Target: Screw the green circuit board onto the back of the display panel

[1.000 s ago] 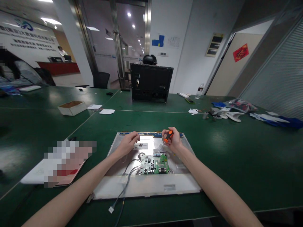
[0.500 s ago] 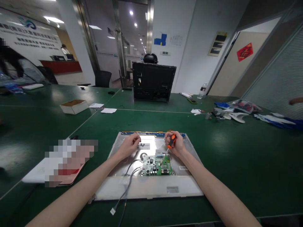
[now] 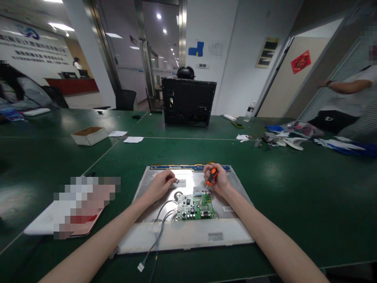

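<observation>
A flat silver monitor panel (image 3: 229, 232) lies back-up on the green table in front of me. A green circuit board (image 3: 194, 208) sits at its middle, with grey cables (image 3: 157, 236) trailing off the near edge. My right hand (image 3: 218, 180) is closed round an orange-handled screwdriver (image 3: 211, 177), its tip down at the board's far edge. My left hand (image 3: 161, 184) rests on the panel to the left of the board, fingers curled with the fingertips pinched together near a small label.
A black monitor shell (image 3: 188, 102) stands upright at the table's far side. A white cardboard box (image 3: 89, 135) and papers lie far left, a blurred flat item (image 3: 73, 206) near left. Plastic parts and bags (image 3: 294, 135) lie far right, where another person (image 3: 350, 106) stands.
The screwdriver tip has come down from the panel's label area to the board's far edge. A person has come into view at the right. My left hand has hardly moved.
</observation>
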### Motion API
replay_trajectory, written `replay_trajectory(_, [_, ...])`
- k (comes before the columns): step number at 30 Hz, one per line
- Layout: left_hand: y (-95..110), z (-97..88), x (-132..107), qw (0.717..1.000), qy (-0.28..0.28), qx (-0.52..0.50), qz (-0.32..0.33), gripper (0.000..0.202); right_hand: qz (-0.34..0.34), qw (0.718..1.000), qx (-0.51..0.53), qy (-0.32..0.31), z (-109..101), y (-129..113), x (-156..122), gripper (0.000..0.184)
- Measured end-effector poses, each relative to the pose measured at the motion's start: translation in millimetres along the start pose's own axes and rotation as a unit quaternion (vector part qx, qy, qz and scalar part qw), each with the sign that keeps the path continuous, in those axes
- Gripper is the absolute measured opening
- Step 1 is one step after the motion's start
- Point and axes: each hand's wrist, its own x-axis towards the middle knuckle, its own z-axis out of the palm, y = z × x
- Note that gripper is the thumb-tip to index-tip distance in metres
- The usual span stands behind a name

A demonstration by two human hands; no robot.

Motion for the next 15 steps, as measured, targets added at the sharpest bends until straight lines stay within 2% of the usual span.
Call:
replay_trajectory(7, [0.3, -2.2, -1.5, 1.0, -0.005, 0.023, 0.012, 0.02, -0.002, 1.0, -0.01, 0.006, -0.5, 0.6, 0.4, 0.029])
replay_trajectory(15, [-2.5, -1.9, -0.7, 1.0, -0.01, 0.005, -0.025, 0.019, 0.001, 1.0, -0.013, 0.012, -0.7, 1.5, 1.3, 0.03])
